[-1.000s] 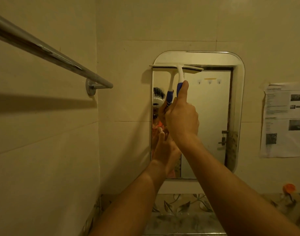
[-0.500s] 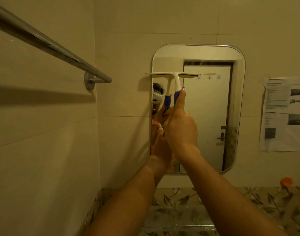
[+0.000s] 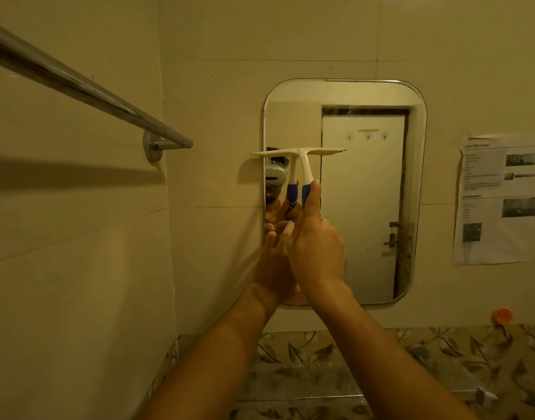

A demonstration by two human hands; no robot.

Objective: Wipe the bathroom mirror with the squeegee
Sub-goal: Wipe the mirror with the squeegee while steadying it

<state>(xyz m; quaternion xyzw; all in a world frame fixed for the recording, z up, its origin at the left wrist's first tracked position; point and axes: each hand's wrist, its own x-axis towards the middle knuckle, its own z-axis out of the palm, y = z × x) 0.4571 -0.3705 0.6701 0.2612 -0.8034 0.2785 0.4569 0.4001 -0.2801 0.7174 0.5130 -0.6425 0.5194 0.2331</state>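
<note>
A rounded rectangular mirror hangs on the tiled wall ahead. A white squeegee with a blue grip lies with its blade flat on the left half of the glass, about a third of the way down. My right hand is closed around the blue grip, thumb pointing up along the handle. My left hand rests with fingers spread against the mirror's lower left edge, partly behind the right hand. The glass reflects the squeegee, both hands and a white door.
A chrome towel bar runs along the left wall and ends near the mirror. A printed paper sheet is stuck to the wall on the right. An orange hook sits above leaf-patterned tiles at the bottom.
The squeegee has slid down the left side of the mirror from near the top edge, with my right hand moving down with it. My left hand stays at the lower left edge.
</note>
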